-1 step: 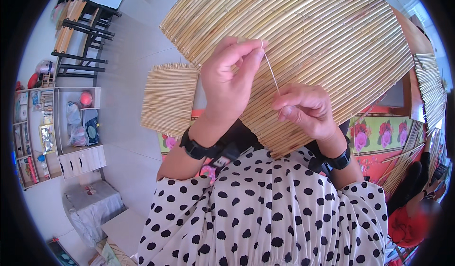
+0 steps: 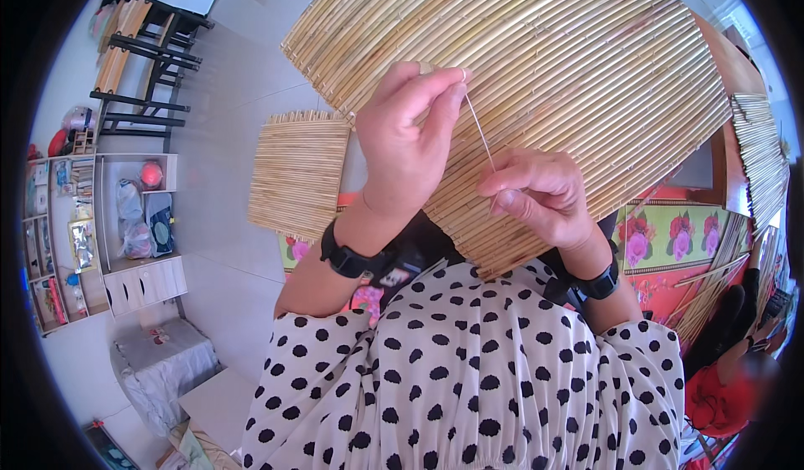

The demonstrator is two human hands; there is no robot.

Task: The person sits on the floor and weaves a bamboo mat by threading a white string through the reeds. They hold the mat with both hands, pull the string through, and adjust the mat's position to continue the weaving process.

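A short length of white string (image 2: 480,131) runs taut and slanting between my two hands. My left hand (image 2: 412,126) pinches its upper end between thumb and forefinger. At the lower end my right hand (image 2: 540,193) closes thumb and fingers on it. Behind and below both hands spreads a large mat of straw-coloured reed stalks (image 2: 578,76), bound side by side with rows of stitching. Its near corner reaches down to my lap. Whether the string is joined to the mat cannot be seen.
A smaller reed mat (image 2: 300,168) lies to the left, another (image 2: 760,143) at the far right. Loose stalks (image 2: 712,281) rest on a red floral cloth (image 2: 662,290). A person in red (image 2: 720,399) is at the right edge. Shelves (image 2: 138,210) and a stacked black-framed stool (image 2: 151,68) stand left.
Hardly anything differs; both hands keep their grip on the string, and my left forearm has shifted very slightly.
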